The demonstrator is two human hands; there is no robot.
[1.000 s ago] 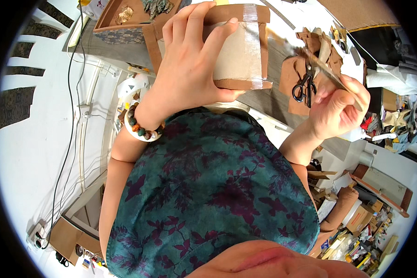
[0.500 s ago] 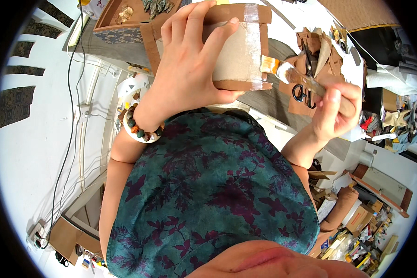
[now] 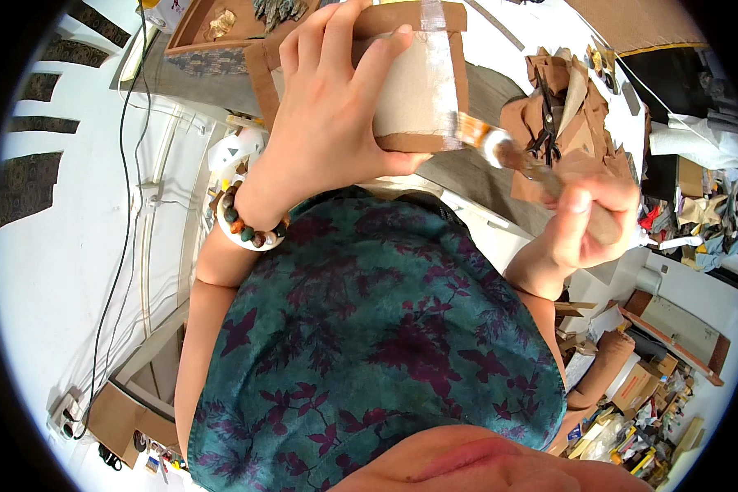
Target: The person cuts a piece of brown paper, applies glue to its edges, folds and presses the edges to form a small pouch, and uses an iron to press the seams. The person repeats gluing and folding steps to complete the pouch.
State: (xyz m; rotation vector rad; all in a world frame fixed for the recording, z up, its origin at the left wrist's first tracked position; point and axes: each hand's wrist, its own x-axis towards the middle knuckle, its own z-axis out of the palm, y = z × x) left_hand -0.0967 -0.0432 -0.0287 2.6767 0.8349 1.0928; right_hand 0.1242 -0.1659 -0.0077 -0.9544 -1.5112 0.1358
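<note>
My left hand (image 3: 324,102) grips a flat grey board panel (image 3: 414,90) edged with brown material, fingers spread across its face and thumb at the near edge. A white, wet-looking strip of paste (image 3: 441,74) runs down the panel's right side. In my right hand (image 3: 592,220) is a flat paste brush (image 3: 521,160), closed round its wooden handle. The brush's bristles meet the panel's lower right edge. Black scissors (image 3: 547,123) lie on brown scraps (image 3: 590,135) to the right of the panel.
A brown tray-like box (image 3: 201,29) with patterned sides stands at the far left, holding crumpled pieces. A black cable (image 3: 125,123) hangs down the left side. Cartons and mixed supplies (image 3: 631,394) crowd the lower right. A dark strip (image 3: 496,25) lies on the far table.
The brush has moved down and slightly left, reaching the panel's lower right edge. My right hand has lowered with it. The panel has shifted a little left and up.
</note>
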